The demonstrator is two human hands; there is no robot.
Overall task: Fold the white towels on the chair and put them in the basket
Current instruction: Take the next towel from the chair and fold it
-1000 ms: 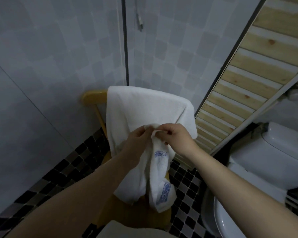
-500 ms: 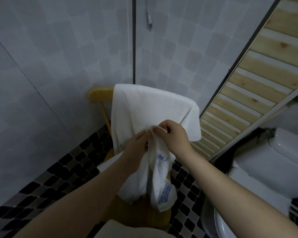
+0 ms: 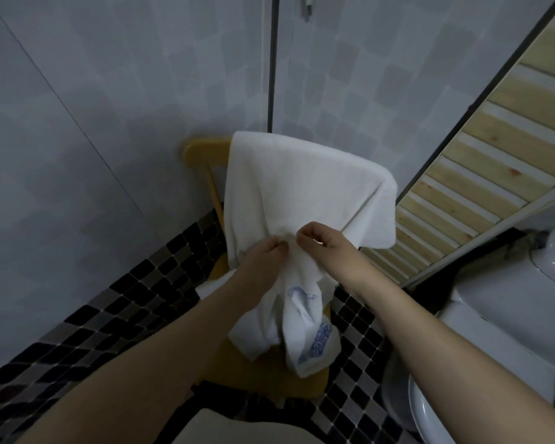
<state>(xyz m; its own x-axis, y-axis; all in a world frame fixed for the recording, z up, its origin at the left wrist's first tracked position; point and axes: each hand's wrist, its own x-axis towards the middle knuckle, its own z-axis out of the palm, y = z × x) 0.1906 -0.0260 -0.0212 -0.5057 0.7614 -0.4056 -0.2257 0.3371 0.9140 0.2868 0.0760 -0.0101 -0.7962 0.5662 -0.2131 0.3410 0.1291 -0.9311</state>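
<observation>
A large white towel (image 3: pixel 302 184) hangs over the back of a yellow wooden chair (image 3: pixel 202 152) in the tiled corner. In front of it hangs a smaller white towel with blue print (image 3: pixel 305 318), bunched and drooping over the chair seat. My left hand (image 3: pixel 263 261) and my right hand (image 3: pixel 324 248) pinch its top edge close together, fingers curled into the cloth. Another white cloth (image 3: pixel 210 285) lies on the seat's left side, partly hidden by my left arm. No basket shows clearly.
A white toilet (image 3: pixel 510 315) stands at the right. A slatted wooden panel (image 3: pixel 494 149) leans along the right wall. Black and grey mosaic tiles (image 3: pixel 109 315) cover the floor. A pale rounded object (image 3: pixel 237 427) sits at the bottom edge.
Both hands have risen slightly with the printed towel's top edge and shifted their pinch along it. The view has tilted a little, and the chair appears more central.
</observation>
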